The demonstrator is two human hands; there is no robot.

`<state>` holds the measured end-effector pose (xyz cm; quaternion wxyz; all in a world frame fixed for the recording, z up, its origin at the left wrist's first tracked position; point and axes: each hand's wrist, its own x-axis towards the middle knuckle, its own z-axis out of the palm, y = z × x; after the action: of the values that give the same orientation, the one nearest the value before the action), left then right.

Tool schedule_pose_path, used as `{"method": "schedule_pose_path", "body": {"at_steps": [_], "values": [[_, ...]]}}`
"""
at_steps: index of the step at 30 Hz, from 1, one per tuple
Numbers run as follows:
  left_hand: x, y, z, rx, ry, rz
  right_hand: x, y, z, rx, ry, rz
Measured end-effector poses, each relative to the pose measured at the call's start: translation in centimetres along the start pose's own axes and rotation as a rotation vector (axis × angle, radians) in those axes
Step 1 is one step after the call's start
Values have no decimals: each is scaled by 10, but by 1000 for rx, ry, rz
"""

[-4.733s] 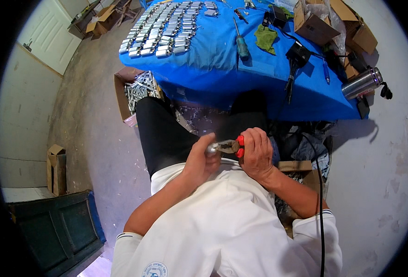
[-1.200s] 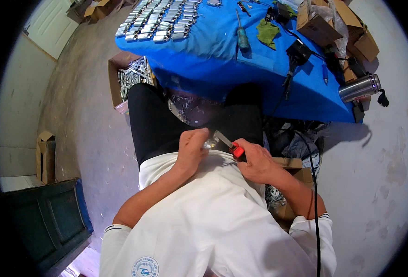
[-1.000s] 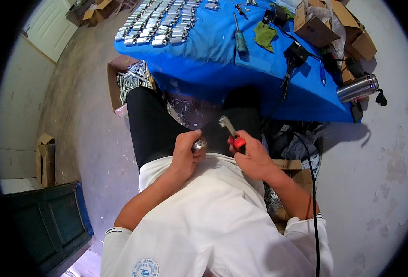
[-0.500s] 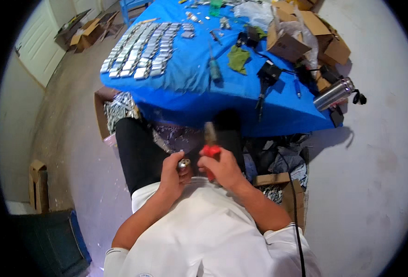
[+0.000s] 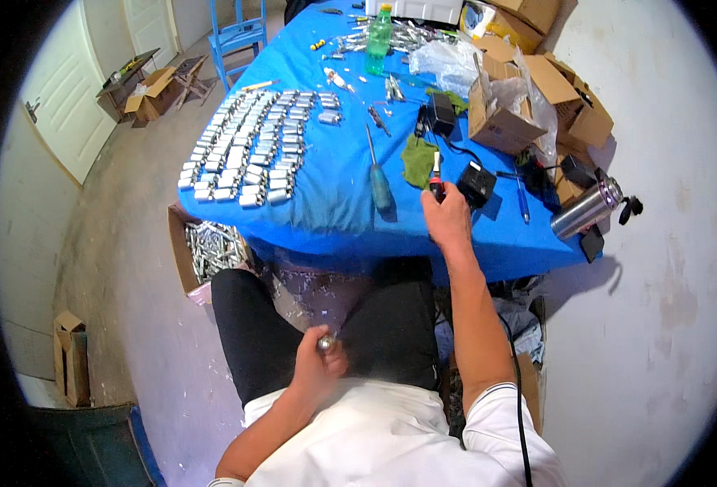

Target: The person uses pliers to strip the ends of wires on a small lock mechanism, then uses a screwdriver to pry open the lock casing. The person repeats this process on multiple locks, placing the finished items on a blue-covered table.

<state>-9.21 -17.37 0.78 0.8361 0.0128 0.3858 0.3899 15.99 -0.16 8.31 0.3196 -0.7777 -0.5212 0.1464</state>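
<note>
My left hand (image 5: 319, 367) is closed around a small silver metal cylinder (image 5: 325, 343), held over my lap. My right hand (image 5: 446, 215) is stretched out to the blue table (image 5: 334, 195) and grips red-handled pliers (image 5: 436, 174) at the table's near right part. The pliers lie against a green cloth (image 5: 417, 160). A blue-handled screwdriver (image 5: 377, 174) rests just left of that hand. Many silver cylinders (image 5: 249, 150) lie in rows on the table's left half.
A black adapter (image 5: 477, 183) and a steel flask (image 5: 587, 208) sit right of my right hand. Cardboard boxes (image 5: 504, 114) crowd the table's right side. An open box of metal parts (image 5: 204, 252) stands on the floor under the table's left edge. A blue chair (image 5: 236, 36) stands beyond.
My right hand left my lap and reached forward to the table with the pliers. My left hand stayed at my lap with the cylinder. The view tilted up toward the table.
</note>
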Motion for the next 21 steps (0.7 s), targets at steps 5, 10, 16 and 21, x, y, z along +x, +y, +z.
{"method": "schedule_pose_path", "body": {"at_steps": [5, 10, 16, 21], "values": [[9, 13, 7, -14, 62, -33, 53, -9, 10, -224, 358, -135], [24, 16, -22, -84, 75, -1, -54, -62, 37, 224, 203, -540], [38, 22, -11, 28, 139, -3, -179, -19, 88, 264, -417, -474], [47, 21, -15, 34, 188, -40, -172, -13, 86, 352, -543, -426]]}}
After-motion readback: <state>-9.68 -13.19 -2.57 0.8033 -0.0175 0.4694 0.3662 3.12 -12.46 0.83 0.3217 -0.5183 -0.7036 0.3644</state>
